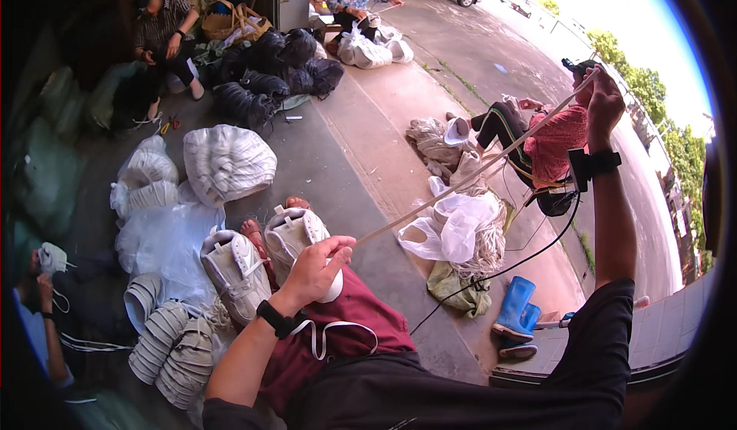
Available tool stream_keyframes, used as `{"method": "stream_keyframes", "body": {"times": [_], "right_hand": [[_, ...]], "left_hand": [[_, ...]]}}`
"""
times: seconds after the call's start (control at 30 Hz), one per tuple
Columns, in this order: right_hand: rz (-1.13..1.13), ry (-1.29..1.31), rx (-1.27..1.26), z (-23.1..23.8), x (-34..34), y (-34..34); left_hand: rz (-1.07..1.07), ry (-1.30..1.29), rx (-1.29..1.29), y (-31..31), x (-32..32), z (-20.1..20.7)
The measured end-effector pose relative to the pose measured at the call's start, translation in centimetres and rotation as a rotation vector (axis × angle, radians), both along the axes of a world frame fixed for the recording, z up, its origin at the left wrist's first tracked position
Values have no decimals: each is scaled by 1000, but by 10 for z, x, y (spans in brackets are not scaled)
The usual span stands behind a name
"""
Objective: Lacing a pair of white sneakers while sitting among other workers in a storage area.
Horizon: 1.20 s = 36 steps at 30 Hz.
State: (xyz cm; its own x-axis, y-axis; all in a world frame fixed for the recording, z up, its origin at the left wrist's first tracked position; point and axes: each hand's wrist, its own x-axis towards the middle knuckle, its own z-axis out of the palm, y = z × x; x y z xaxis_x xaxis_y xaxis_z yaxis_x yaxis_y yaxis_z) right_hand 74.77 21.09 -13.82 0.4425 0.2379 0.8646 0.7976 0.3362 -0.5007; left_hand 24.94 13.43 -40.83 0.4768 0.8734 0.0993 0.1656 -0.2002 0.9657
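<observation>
A long pale shoelace is pulled taut on a slant between my hands. My left hand, low over my lap, pinches its lower end beside a sneaker. Raised far out to the right, my right hand is closed on the upper end. Two off-white sneakers rest on my legs: the left sneaker shows lace across its front, while the right sneaker is partly covered by my left hand. A loose white lace end trails over my dark red trousers.
Stacked white shoe parts and clear plastic bags lie at my left. To the right are a white bag, blue boots and a black cable. Black bundles and several seated people surround the area.
</observation>
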Motion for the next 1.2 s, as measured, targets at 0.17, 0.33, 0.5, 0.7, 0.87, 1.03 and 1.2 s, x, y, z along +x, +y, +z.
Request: {"method": "stream_keyframes", "body": {"times": [0.17,0.33,0.5,0.7,0.87,1.03,1.2], "right_hand": [[238,-38,-222,-79,-27,17],[583,7,-555,-193,-148,6],[859,49,-900,-282,-265,-40],[1012,44,-813,-290,-336,-69],[1027,141,-889,-320,-339,-65],[1010,172,-816,-330,-349,-63],[908,121,-746,-329,-362,-61]], "left_hand": [[-160,-154,-127,4,-17,48],[-252,-344,-163,6,-22,92],[-294,-350,-115,7,-16,129],[-319,-401,-123,6,-10,152],[-352,-424,-121,15,-6,152],[-358,-369,-119,22,-5,150],[-398,-361,-67,31,2,146]]}}
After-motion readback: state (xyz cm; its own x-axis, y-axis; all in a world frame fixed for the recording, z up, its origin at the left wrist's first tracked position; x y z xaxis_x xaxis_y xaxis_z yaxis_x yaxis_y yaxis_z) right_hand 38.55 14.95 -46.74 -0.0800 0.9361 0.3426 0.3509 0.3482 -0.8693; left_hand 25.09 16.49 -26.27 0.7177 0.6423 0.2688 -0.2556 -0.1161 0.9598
